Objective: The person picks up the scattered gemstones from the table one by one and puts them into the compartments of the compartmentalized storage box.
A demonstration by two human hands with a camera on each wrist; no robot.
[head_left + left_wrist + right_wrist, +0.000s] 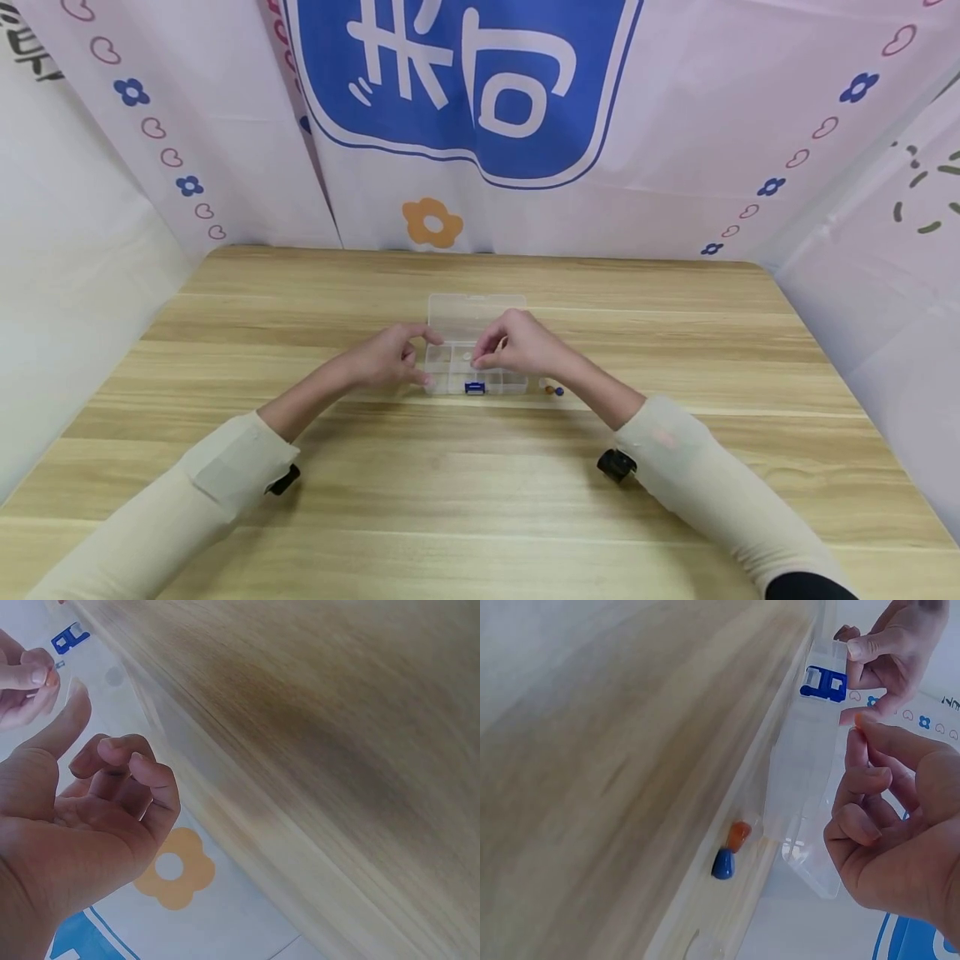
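A clear plastic compartment box (514,382) stands on the table with its lid (468,312) raised at the back and a blue latch (475,388) at the front. My left hand (386,357) holds the box's left end between thumb and index finger, the other fingers curled in. Over the compartments, my right hand (521,343) pinches a small orange piece (51,677), mostly hidden by the fingertips. A whitish piece (467,357) shows in a compartment below them. Right of the box lie a glossy orange bead (739,835) and a blue bead (723,864), close together.
The wooden table (480,483) runs back to a printed white curtain (225,125), with more white cloth at both sides. A clear roundish piece (705,946) lies near the beads. Black wrist cameras (617,465) hang under both forearms.
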